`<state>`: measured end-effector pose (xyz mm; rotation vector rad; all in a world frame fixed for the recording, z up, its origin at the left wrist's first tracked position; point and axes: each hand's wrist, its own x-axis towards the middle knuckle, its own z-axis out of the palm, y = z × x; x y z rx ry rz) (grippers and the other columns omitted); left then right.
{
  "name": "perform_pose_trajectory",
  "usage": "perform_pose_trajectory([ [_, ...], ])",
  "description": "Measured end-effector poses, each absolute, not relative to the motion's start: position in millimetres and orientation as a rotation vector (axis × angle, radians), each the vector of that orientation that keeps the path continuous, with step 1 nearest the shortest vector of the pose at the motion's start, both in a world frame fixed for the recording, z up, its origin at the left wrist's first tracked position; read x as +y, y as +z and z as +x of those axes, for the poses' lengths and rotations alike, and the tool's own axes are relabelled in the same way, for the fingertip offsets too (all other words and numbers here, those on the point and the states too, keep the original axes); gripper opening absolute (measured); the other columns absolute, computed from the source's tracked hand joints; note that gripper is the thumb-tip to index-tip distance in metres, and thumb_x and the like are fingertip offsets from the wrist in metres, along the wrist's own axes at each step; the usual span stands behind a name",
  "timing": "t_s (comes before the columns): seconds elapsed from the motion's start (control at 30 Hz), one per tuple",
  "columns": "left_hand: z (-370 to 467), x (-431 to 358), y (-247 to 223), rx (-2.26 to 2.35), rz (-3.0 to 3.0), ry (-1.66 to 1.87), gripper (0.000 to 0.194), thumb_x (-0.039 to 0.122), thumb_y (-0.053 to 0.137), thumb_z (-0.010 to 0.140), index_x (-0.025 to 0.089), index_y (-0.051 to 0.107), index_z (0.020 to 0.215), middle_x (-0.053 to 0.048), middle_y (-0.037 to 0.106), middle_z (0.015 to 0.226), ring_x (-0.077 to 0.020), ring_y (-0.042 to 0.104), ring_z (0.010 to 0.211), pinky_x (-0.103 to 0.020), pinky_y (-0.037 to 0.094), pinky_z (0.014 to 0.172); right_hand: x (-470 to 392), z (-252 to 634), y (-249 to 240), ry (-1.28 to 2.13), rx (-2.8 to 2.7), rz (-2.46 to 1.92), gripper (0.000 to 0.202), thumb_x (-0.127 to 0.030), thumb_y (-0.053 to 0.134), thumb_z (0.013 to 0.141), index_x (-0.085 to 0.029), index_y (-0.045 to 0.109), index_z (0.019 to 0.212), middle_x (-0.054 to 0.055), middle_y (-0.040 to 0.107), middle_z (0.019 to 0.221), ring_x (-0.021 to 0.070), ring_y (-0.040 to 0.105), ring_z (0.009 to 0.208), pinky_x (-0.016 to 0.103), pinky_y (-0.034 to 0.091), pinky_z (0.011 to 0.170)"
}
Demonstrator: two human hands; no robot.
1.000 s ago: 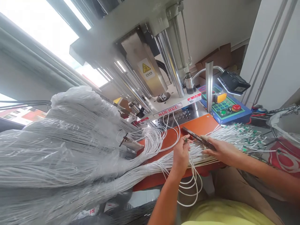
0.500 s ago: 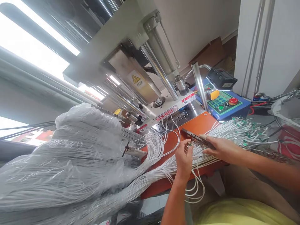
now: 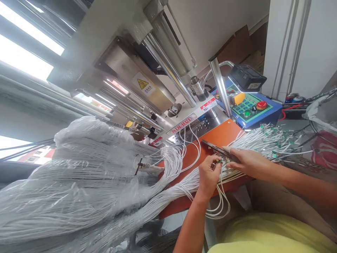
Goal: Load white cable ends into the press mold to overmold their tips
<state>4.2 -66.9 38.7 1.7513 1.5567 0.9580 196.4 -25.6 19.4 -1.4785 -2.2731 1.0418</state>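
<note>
My left hand [image 3: 209, 173] is closed, its thumb and fingers pinching a small green-and-metal connector [image 3: 218, 161] on a white cable. My right hand [image 3: 243, 161] grips a flat dark metal bar [image 3: 216, 148] that slants up to the left over the orange table [image 3: 219, 133]. The fingertips of both hands are close together, above a thick bundle of white cables [image 3: 184, 187]. Loops of white cable [image 3: 223, 205] hang below my left hand.
A press machine [image 3: 137, 77] stands behind the table, with a blue control box [image 3: 259, 109] at its right. A large plastic-wrapped cable bundle [image 3: 92, 175] fills the left. Cable ends with green connectors [image 3: 276, 140] lie at the right.
My left hand has moved slightly right, closer to my right hand, and its fingers have closed more around the connector. The whole view has shifted a little.
</note>
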Motion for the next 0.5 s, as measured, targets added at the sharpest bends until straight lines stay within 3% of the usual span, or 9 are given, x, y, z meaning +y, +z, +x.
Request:
perform_pose_trajectory([
  [0.2,3.6,-64.5,34.8,1.545,1.844,0.955,0.023,0.006,0.059,0.079,0.018,0.070,0.095,-0.004,0.071,0.094,-0.0156,0.065,0.086,-0.026,0.051,0.079,-24.2,196.5,25.4,1.071,-2.281,-1.480,0.043,-0.047,0.052,0.089,-0.026,0.054,0.127,0.008,0.073,0.108,0.0310,0.067,0.101,0.034,0.044,0.075],
  [0.5,8.6,-61.2,31.4,1.596,1.829,0.967,0.024,0.006,0.058,0.081,0.019,0.072,0.096,-0.004,0.072,0.094,-0.0155,0.066,0.088,-0.027,0.051,0.080,-24.1,197.8,21.3,1.049,-2.280,-1.414,0.048,-0.047,0.051,0.090,-0.025,0.054,0.133,0.010,0.073,0.107,0.0305,0.068,0.097,0.034,0.046,0.074],
])
